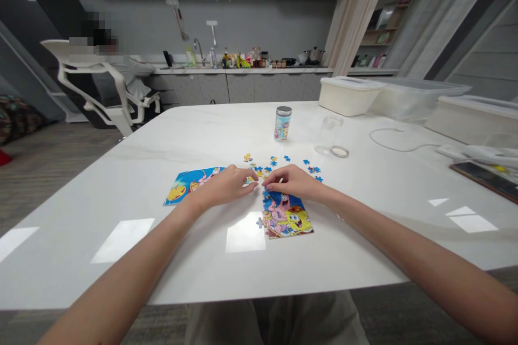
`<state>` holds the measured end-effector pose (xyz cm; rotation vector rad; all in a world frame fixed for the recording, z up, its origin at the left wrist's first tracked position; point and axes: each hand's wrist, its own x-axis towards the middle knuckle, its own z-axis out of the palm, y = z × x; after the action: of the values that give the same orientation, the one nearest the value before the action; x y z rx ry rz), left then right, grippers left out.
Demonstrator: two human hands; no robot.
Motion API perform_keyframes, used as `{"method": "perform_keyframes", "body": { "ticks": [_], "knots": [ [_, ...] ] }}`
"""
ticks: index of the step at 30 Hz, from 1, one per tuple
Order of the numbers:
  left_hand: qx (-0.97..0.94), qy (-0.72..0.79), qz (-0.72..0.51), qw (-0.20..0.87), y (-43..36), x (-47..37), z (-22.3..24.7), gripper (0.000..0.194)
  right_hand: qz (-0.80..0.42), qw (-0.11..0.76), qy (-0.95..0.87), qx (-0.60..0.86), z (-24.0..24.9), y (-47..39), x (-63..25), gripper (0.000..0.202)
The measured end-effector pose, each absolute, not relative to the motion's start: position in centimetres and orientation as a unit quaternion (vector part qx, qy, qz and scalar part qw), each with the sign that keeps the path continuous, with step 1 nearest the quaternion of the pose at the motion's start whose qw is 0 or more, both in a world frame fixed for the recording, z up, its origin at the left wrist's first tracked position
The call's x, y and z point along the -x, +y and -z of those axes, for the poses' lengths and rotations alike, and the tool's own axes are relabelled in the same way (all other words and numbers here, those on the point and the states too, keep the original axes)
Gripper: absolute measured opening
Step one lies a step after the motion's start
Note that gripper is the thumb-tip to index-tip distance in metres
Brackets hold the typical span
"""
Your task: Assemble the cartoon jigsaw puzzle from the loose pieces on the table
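A partly assembled jigsaw puzzle (297, 219) with cartoon figures, one yellow and one pink on blue, lies on the white table. My right hand (297, 182) is over its upper edge, with thumb and forefinger pinched on a blue puzzle piece (265, 193) at the upper left corner; the fingers partly hide it. To the left, my left hand (232, 183) has its thumb and forefinger apart, and nothing shows between them. It covers part of a picture sheet (188, 179) in similar colours. Several loose puzzle pieces (273, 161) are scattered just beyond both hands.
Behind the pieces stands a printed canister (282, 125) with a grey lid. A clear jar (331, 132) and a round lid (340, 151) are to its right. Storage boxes (350, 96), a cable (399, 148) and a dark tray (488, 178) line the right side. A person sits at far left.
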<state>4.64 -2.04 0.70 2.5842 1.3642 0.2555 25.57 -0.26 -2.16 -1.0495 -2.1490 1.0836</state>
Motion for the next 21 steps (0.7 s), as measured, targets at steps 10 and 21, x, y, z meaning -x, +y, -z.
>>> {"method": "perform_keyframes", "body": {
  "ticks": [10, 21],
  "knots": [
    [-0.784, 0.512, -0.131, 0.327, -2.1, -5.8, -0.3, 0.031, -0.419, 0.272, -0.766, 0.404, 2.7, -0.8, -25.4, 0.01],
    [-0.753, 0.554, -0.14, 0.327, -1.7, -5.9, 0.1, 0.028, -0.337, 0.313, -0.776, 0.433, 2.6, -0.7, -25.7, 0.011]
  ]
}}
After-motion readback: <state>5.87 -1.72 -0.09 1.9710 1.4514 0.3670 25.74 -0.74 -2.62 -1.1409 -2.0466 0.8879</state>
